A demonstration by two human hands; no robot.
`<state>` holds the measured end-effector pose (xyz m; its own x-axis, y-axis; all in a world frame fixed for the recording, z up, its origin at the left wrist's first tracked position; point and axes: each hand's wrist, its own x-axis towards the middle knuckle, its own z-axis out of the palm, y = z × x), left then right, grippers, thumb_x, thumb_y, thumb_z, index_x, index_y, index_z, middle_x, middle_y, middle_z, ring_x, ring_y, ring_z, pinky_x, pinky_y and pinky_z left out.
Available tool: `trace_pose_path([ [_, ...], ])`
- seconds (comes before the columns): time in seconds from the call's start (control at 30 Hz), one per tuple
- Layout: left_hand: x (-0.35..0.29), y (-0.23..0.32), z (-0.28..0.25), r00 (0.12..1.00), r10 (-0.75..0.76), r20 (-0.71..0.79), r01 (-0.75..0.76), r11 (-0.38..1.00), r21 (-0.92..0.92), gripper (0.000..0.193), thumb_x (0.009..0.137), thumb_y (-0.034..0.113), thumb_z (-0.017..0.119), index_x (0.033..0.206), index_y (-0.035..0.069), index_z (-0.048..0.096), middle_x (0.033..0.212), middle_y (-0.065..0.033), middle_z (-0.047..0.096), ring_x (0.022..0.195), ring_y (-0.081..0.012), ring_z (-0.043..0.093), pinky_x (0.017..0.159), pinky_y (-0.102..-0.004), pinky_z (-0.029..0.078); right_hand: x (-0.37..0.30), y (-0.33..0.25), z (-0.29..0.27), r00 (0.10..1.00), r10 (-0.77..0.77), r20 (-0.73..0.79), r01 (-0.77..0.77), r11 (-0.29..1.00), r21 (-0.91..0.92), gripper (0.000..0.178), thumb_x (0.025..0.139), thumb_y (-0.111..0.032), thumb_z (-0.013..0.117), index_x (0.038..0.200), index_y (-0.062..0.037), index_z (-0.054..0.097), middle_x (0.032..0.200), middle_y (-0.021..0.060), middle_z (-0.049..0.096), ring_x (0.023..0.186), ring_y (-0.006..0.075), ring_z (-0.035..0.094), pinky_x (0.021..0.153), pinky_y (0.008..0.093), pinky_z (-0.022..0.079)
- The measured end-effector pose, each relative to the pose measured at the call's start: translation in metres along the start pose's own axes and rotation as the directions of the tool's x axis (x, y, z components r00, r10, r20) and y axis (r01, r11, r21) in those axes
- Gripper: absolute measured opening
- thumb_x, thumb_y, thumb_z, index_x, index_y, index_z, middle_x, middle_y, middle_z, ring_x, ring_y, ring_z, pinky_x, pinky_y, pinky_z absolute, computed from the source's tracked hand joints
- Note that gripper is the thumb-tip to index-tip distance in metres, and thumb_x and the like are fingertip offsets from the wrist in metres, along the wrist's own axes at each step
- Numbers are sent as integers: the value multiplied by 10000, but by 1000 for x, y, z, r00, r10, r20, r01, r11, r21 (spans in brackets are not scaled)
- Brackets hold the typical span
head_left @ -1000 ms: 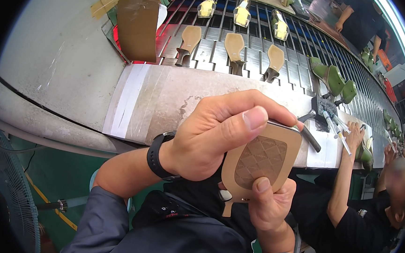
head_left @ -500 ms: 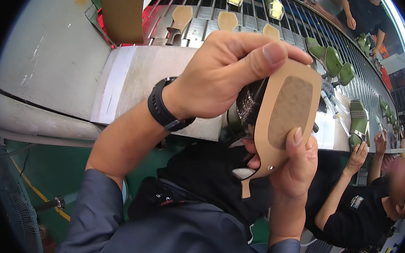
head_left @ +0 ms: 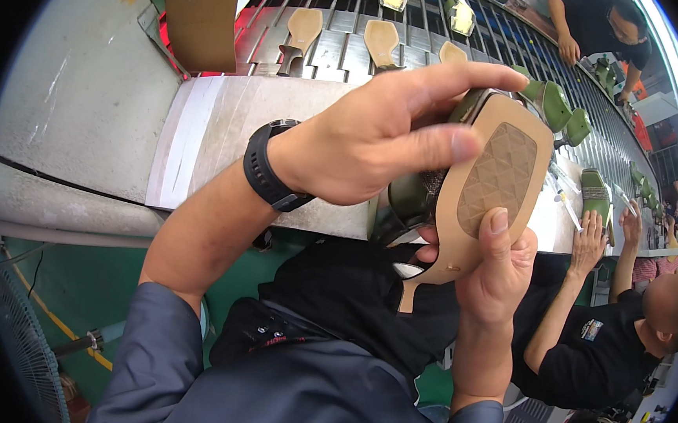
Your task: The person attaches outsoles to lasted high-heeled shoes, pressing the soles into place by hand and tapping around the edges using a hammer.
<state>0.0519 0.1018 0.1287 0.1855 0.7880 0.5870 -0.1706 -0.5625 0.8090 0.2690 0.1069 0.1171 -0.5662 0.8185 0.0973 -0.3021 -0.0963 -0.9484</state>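
Upside down before me is a shoe with a tan outsole (head_left: 466, 193), a textured panel on its forefoot and a narrow heel part pointing down towards me. Part of its dark, shiny upper shows along the left side. My right hand (head_left: 500, 274) grips it near the waist, thumb on the sole and fingertips visible under the other edge. Across the toe half lies my left hand (head_left: 376, 135), its long fingers reaching past the toe and its slightly blurred thumb along the sole's left edge. What those fingers touch underneath is partly hidden.
Beyond the pale worktop (head_left: 262, 127) runs a slatted conveyor (head_left: 342, 54) carrying loose tan soles (head_left: 304, 27). A brown board (head_left: 202, 17) stands at far left. Green shoes (head_left: 555, 107) and syringes (head_left: 567, 210) lie to the right, near a co-worker's hand (head_left: 588, 243). A fan (head_left: 27, 347) stands lower left.
The shoe has tilted, its toe leaning further right and its sole facing me more fully. My left thumb has moved down from the toe onto the sole's left edge. My right hand keeps its grip.
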Motion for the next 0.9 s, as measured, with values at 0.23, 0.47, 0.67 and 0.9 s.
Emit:
trace_pose_path([
  [0.23,-17,16,6,993,-48,-104,51,998,24,578,1065,378,581,1418,-76,524,1363,-233,644,1267,-279,637,1070,-396,507,-11,-1,3,997,18,76,-20,999,30,507,1093,-377,530,1170,110,648,947,217,752,772,235,757,672,340,642],
  [0.47,-40,40,36,945,-60,-322,60,998,-9,298,1053,198,516,1182,-57,600,1247,-371,653,1162,-353,692,996,-444,565,-28,3,13,979,-40,200,79,978,-191,488,1107,-331,510,1019,101,720,855,152,771,755,183,749,684,296,618],
  [0.67,-44,59,41,906,-127,-403,142,990,8,194,1022,188,634,1049,2,584,1117,-339,710,1088,-335,727,933,-409,594,-35,12,23,971,-75,225,136,954,-267,322,1081,-215,573,968,3,781,780,68,764,564,83,631,519,246,488],
  [0.9,-49,77,37,907,-118,-404,208,960,188,221,949,110,749,973,38,541,1010,-232,748,975,-244,751,872,-378,607,-34,21,31,915,-171,366,324,851,-413,204,1011,-162,670,916,3,744,654,94,637,503,224,615,493,322,466],
])
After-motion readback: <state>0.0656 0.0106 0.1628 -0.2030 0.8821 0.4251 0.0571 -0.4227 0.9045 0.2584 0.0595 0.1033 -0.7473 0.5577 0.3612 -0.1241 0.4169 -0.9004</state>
